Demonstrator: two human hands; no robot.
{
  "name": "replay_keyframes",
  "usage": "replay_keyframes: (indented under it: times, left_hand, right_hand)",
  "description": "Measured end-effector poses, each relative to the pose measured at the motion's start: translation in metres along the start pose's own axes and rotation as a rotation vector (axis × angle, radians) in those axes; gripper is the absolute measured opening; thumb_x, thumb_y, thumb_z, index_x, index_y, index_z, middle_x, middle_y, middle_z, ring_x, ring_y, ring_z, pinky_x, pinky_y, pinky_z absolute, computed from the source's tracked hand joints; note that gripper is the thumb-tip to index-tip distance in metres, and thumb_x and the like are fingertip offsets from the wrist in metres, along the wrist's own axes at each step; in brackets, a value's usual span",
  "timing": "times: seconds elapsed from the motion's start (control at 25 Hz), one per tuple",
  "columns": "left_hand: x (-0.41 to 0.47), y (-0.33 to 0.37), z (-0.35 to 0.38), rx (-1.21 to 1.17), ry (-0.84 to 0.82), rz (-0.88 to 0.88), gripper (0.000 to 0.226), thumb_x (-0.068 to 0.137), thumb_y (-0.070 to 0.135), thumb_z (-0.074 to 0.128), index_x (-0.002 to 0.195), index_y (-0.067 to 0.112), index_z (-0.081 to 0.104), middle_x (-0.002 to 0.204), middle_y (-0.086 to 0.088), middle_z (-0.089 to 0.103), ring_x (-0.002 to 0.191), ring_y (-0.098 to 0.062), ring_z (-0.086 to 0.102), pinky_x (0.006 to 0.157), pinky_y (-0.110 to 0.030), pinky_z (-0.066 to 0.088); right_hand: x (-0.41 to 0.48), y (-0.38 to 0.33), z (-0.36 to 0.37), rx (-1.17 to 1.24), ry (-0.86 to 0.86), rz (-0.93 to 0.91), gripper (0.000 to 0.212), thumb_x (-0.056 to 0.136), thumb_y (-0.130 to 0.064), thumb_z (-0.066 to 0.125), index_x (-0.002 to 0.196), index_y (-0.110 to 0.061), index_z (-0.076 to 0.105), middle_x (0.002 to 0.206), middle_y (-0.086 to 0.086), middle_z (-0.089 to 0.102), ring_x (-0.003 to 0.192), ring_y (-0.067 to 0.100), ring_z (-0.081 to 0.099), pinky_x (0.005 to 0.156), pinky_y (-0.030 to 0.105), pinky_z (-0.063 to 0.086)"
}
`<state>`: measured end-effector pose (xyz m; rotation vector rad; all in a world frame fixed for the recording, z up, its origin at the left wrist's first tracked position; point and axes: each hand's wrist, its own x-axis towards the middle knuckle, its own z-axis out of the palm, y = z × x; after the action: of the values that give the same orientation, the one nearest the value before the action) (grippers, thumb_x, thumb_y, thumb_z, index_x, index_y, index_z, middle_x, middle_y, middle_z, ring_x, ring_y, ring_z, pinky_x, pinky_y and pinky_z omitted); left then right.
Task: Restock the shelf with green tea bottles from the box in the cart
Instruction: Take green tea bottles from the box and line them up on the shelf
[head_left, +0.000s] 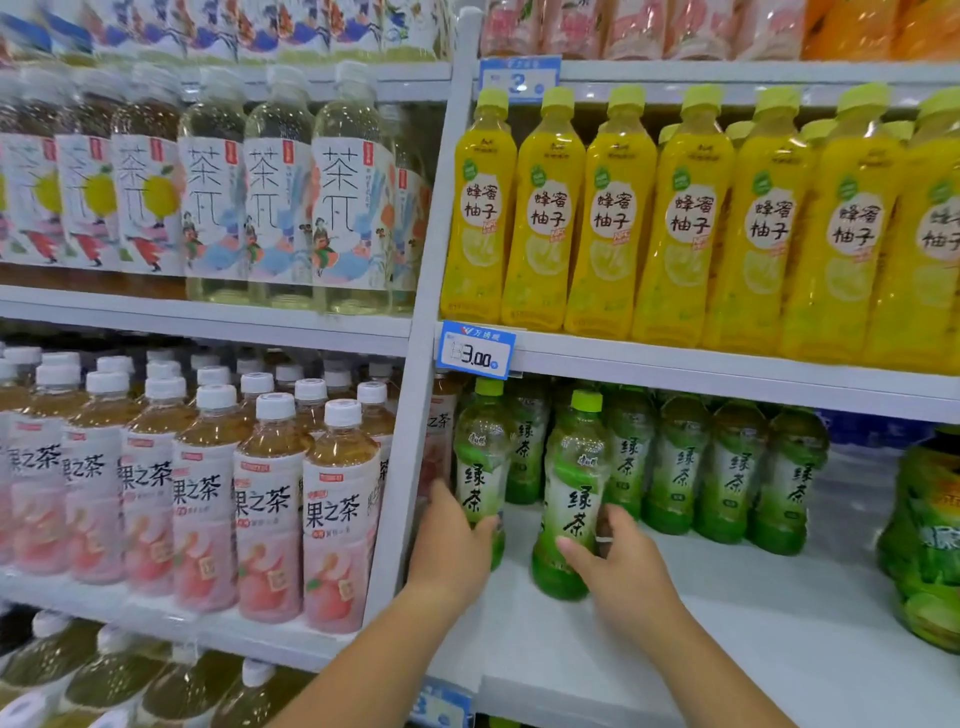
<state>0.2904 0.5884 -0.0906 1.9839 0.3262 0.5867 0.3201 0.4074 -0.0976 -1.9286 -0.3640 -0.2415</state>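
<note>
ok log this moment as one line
left hand: gripping left green tea bottle | right hand: gripping right green tea bottle | both upright on white shelf

The light is bright, even and white, with no clear source in view. The price tag (476, 349) at the middle is the sharpest thing; its digits read cleanly. Left of it, the tall clear bottles (280, 187) are soft and smeared, and more so toward the frame edge. Right of the tag, the yellow bottles (680, 218) glow saturated, their caps nearly washed out. Below the tag, the white shelf (727, 639) is pale with only faint shadows under the green tea bottles (574, 493). Shelf lines bow and tilt from wide-angle distortion.
</note>
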Motion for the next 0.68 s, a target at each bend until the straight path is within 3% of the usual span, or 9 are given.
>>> replay_keyframes:
  times: [0.16,0.32,0.48,0.6,0.68]
  left_hand:
    - [0.013,0.002,0.008,-0.046,0.093,-0.054,0.038,0.084,0.027,0.078,0.112,0.020,0.054,0.116,0.000,0.066,0.112,-0.022,0.062,0.102,-0.047,0.050]
    - [0.028,0.001,0.014,0.004,0.159,-0.013,0.040,0.090,0.030,0.071,0.126,0.019,0.058,0.122,-0.001,0.065,0.117,-0.024,0.060,0.102,-0.033,0.045]
    - [0.036,-0.005,0.019,0.077,0.167,0.020,0.054,0.095,0.029,0.065,0.145,0.023,0.047,0.141,-0.005,0.052,0.130,-0.024,0.047,0.107,-0.027,0.033]
    - [0.041,-0.016,0.026,0.031,0.167,0.023,0.063,0.095,0.020,0.064,0.152,0.025,0.038,0.153,-0.003,0.038,0.139,-0.018,0.036,0.109,-0.018,0.019]
    - [0.045,-0.020,0.028,0.030,0.164,0.033,0.065,0.093,0.017,0.067,0.151,0.026,0.039,0.150,0.000,0.039,0.137,-0.017,0.038,0.106,-0.016,0.019]
  right_hand:
    - [0.027,0.002,0.022,0.052,0.049,0.024,0.037,0.087,-0.019,0.074,0.114,-0.022,0.049,0.107,-0.005,0.061,0.101,0.014,0.059,0.085,0.027,0.048]
    - [0.053,0.018,0.041,0.079,0.063,0.008,0.031,0.088,-0.021,0.072,0.113,-0.023,0.053,0.109,-0.004,0.065,0.102,0.014,0.062,0.088,0.030,0.051]
    - [0.074,0.029,0.057,0.151,0.081,-0.011,0.025,0.088,-0.021,0.072,0.097,-0.035,0.053,0.105,-0.009,0.067,0.099,0.007,0.064,0.087,0.030,0.052]
    - [0.082,0.033,0.066,0.180,0.078,-0.026,0.024,0.089,-0.022,0.071,0.101,-0.035,0.055,0.107,-0.012,0.068,0.101,0.005,0.065,0.090,0.031,0.053]
    - [0.083,0.036,0.068,0.181,0.066,-0.014,0.027,0.089,-0.022,0.070,0.107,-0.035,0.055,0.110,-0.014,0.067,0.104,0.004,0.063,0.093,0.030,0.051]
